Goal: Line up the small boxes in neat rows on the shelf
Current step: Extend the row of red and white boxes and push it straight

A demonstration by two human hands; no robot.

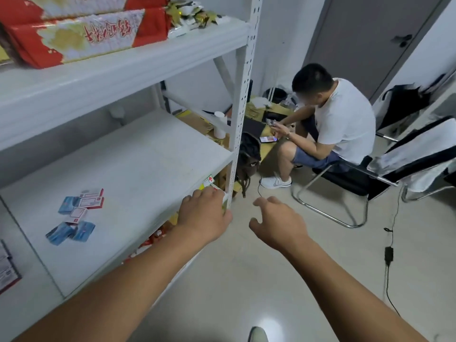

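Several small boxes [76, 214], blue ones and red-and-white ones, lie in a loose cluster on the left part of the white middle shelf [138, 174]. My left hand [204, 213] is at the shelf's front right corner and grips a small white box with red and yellow print [209, 182]; most of that box is hidden under my fingers. My right hand [276, 220] hovers over the floor just right of the shelf post, fingers loosely curled, holding nothing.
The upper shelf holds large red-and-white packages [81, 33]. A white upright post [243, 99] marks the shelf's right front corner. A person in a white shirt [340, 124] sits on a metal-framed chair to the right, with boxes and cables on the floor around.
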